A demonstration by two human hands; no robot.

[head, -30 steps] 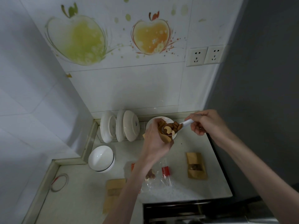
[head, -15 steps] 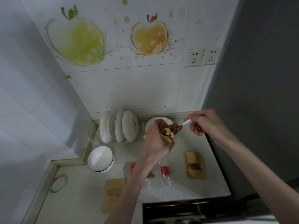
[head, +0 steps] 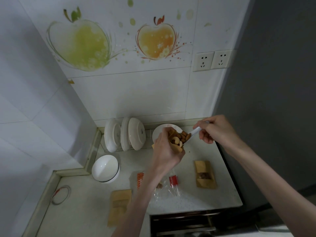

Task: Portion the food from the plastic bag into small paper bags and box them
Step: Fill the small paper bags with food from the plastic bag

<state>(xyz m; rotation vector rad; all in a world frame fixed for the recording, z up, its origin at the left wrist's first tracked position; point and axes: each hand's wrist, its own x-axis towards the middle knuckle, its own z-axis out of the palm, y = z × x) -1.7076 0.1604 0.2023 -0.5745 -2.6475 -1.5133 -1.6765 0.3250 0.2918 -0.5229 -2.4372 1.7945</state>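
On the pale surface (head: 196,200), from the left: an upturned white bowl (head: 105,168), a flat paper bag (head: 119,205), and the clear plastic bag (head: 164,184) with a few nuts inside. The left hand (head: 166,151) grips an open paper bag (head: 176,144) heaped with nuts (head: 179,137). The right hand (head: 215,130) pinches a white spoon (head: 194,132), tipped at the bag's mouth. A filled paper bag (head: 204,174) lies further right.
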